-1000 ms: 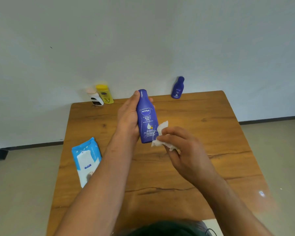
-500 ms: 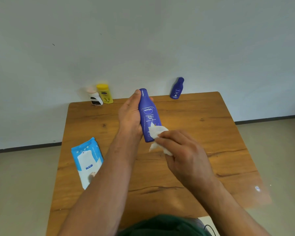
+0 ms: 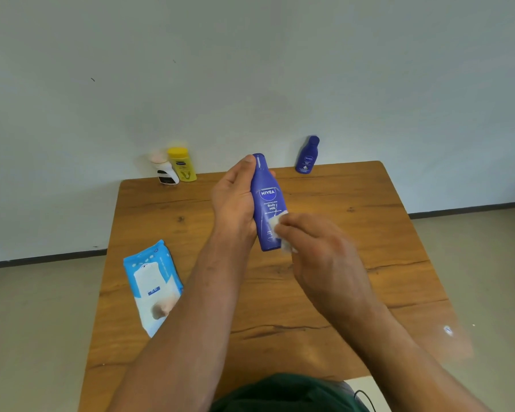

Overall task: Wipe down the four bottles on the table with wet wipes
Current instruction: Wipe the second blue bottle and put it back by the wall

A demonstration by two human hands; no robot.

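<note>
My left hand (image 3: pixel 235 200) grips a tall blue lotion bottle (image 3: pixel 266 197) upright above the middle of the wooden table (image 3: pixel 354 233). My right hand (image 3: pixel 318 251) pinches a white wet wipe (image 3: pixel 275 223) against the lower front of that bottle; the hand is blurred. A small blue bottle (image 3: pixel 307 156) stands at the far edge on the right. A yellow bottle (image 3: pixel 182 164) and a white bottle with a pink cap (image 3: pixel 164 169) stand together at the far left corner.
A blue and white pack of wet wipes (image 3: pixel 153 282) lies on the table's left side near my left forearm. The table's far edge meets a pale wall. Light floor surrounds the table on both sides.
My right hand has slid the wipe up from the bottle's bottom corner onto its lower front. The bottle has stayed upright in my left hand.
</note>
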